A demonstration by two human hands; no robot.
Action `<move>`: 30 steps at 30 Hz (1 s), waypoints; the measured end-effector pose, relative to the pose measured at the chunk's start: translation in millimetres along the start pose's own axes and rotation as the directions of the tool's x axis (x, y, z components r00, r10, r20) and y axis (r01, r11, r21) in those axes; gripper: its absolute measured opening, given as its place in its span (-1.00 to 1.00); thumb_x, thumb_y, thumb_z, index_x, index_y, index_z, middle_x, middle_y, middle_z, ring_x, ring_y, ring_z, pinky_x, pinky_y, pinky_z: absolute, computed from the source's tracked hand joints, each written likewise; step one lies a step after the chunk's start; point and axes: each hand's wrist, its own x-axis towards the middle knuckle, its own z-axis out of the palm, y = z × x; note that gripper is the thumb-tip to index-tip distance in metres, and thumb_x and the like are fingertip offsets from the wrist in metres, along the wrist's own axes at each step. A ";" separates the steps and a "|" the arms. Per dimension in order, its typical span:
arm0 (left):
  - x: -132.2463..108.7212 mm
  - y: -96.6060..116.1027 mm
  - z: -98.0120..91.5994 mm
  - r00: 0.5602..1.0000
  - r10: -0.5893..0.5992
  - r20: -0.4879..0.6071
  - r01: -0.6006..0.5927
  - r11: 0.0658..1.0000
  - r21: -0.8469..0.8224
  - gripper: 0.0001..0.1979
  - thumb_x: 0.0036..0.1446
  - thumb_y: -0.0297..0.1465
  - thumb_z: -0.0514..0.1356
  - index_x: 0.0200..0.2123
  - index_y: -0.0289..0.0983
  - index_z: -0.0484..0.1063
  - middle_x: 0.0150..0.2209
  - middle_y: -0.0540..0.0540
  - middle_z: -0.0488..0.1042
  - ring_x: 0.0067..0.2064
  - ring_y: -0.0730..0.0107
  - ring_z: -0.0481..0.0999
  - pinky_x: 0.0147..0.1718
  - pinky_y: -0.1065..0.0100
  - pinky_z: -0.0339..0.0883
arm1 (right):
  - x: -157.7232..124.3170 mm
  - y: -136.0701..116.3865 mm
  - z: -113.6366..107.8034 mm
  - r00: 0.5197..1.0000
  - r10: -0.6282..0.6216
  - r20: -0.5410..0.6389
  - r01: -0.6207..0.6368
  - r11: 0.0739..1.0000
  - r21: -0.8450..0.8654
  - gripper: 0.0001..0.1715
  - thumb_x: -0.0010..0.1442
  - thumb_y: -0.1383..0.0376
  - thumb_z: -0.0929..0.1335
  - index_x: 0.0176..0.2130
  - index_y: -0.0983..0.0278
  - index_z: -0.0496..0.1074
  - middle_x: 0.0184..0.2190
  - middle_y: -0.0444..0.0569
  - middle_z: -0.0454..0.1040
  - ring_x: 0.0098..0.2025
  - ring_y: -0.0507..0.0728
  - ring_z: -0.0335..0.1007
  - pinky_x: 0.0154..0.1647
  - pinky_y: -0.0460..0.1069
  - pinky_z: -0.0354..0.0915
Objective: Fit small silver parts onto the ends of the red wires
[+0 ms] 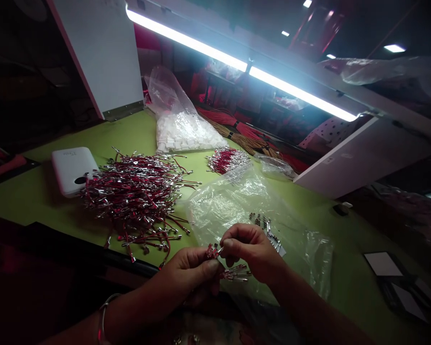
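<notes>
Red wire leads with crimped silver terminals are being pinched by the closed fingers of the left hand and met by the curled fingers of the right hand, above a clear plastic bag on the green surface, near a heap of more leads.
</notes>
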 end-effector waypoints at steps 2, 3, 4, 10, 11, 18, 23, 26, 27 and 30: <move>-1.3 -1.1 -0.6 1.000 -0.005 0.004 0.005 1.000 0.010 -0.59 0.17 -0.04 0.24 -0.32 -0.32 0.43 -0.53 0.01 0.43 -0.68 0.67 0.13 -0.70 0.52 -0.12 | -1.3 -1.1 3.7 1.000 -0.007 0.005 0.007 1.000 -0.019 -0.66 0.03 0.11 0.54 -0.44 0.32 0.50 -0.58 -0.14 0.49 -0.57 -0.01 0.38 -0.53 -0.11 0.32; -1.9 -2.1 -0.9 1.000 -0.015 0.003 0.015 1.000 0.013 -0.59 0.17 -0.04 0.24 -0.32 -0.32 0.43 -0.54 0.02 0.41 -0.68 0.67 0.12 -0.70 0.52 -0.12 | -2.5 -2.0 3.6 1.000 -0.022 0.009 0.023 0.998 -0.065 -0.68 0.05 0.13 0.53 -0.44 0.32 0.50 -0.58 -0.15 0.48 -0.57 -0.01 0.37 -0.53 -0.11 0.31; -2.3 -3.2 -1.0 1.000 -0.028 0.002 0.028 1.000 0.012 -0.60 0.17 -0.04 0.23 -0.33 -0.31 0.43 -0.55 0.02 0.40 -0.68 0.67 0.10 -0.70 0.52 -0.14 | -4.0 -3.1 2.7 0.999 -0.046 0.012 0.047 0.989 -0.137 -0.72 0.08 0.15 0.51 -0.43 0.32 0.50 -0.59 -0.15 0.46 -0.57 -0.01 0.36 -0.53 -0.11 0.29; -3.5 -7.8 3.2 0.999 -0.046 -0.002 0.046 0.999 -0.010 -0.56 0.15 0.00 0.24 -0.41 -0.30 0.40 -0.62 0.07 0.33 -0.65 0.65 0.04 -0.69 0.51 -0.20 | -16.7 -7.5 1.3 0.971 -0.222 0.087 0.232 0.793 -0.563 -0.84 0.17 0.31 0.44 -0.43 0.32 0.52 -0.61 -0.20 0.36 -0.57 -0.04 0.19 -0.55 -0.12 0.11; -3.5 -7.6 4.5 0.999 -0.045 0.004 0.045 0.999 -0.007 -0.55 0.13 0.00 0.25 -0.40 -0.31 0.42 -0.62 0.07 0.33 -0.65 0.65 0.04 -0.69 0.51 -0.21 | -18.2 -6.6 2.9 0.968 -0.234 0.092 0.244 0.790 -0.562 -0.84 0.17 0.31 0.44 -0.43 0.32 0.52 -0.60 -0.20 0.36 -0.56 -0.04 0.17 -0.55 -0.12 0.10; 4.8 -4.7 6.0 0.983 0.022 -0.183 -0.033 0.998 -0.060 -0.58 0.02 -0.03 0.35 -0.41 -0.29 0.42 -0.62 0.10 0.33 -0.68 0.67 0.07 -0.72 0.52 -0.13 | -20.3 7.4 0.2 0.982 -0.188 0.032 0.181 0.869 -0.460 -0.84 0.17 0.27 0.44 -0.40 0.32 0.56 -0.58 -0.17 0.45 -0.54 -0.02 0.27 -0.52 -0.13 0.18; 12.7 -8.0 -3.3 0.951 0.033 -0.306 -0.054 0.997 -0.061 -0.57 -0.05 -0.03 0.39 -0.43 -0.26 0.38 -0.62 0.12 0.36 -0.75 0.71 0.02 -0.79 0.54 -0.21 | -6.5 -1.7 -41.6 0.975 -0.210 -0.066 0.032 0.430 -0.902 -0.80 0.32 0.25 0.34 -0.20 0.26 0.57 -0.39 -0.09 0.59 -0.38 0.06 0.50 -0.33 -0.09 0.34; 15.2 -11.7 -6.6 0.959 0.025 -0.282 -0.042 0.998 -0.055 -0.55 -0.05 -0.01 0.38 -0.44 -0.27 0.38 -0.64 0.11 0.37 -0.76 0.70 0.06 -0.81 0.55 -0.19 | 7.5 -6.7 -65.2 0.934 -0.306 -0.184 -0.140 0.161 -0.977 -0.84 0.28 0.41 0.34 -0.23 0.30 0.55 -0.29 0.06 0.59 -0.25 0.18 0.52 -0.24 -0.02 0.29; 15.8 -12.5 -6.9 0.961 0.024 -0.274 -0.041 0.998 -0.056 -0.55 -0.06 0.00 0.38 -0.43 -0.27 0.39 -0.63 0.11 0.37 -0.77 0.70 0.06 -0.81 0.55 -0.18 | 12.2 -6.4 -69.7 0.934 -0.298 -0.198 -0.165 0.133 -0.977 -0.83 0.24 0.47 0.33 -0.28 0.32 0.54 -0.33 0.09 0.58 -0.28 0.20 0.51 -0.26 -0.01 0.27; 16.6 -12.7 -6.3 0.964 0.015 -0.264 -0.034 0.997 -0.066 -0.51 -0.09 0.03 0.38 -0.43 -0.27 0.37 -0.63 0.11 0.38 -0.77 0.71 0.06 -0.81 0.55 -0.17 | 24.0 -1.3 -74.7 0.943 -0.267 -0.198 -0.189 0.059 -0.980 -0.77 0.10 0.60 0.33 -0.42 0.33 0.48 -0.48 0.07 0.52 -0.39 0.18 0.48 -0.36 -0.03 0.20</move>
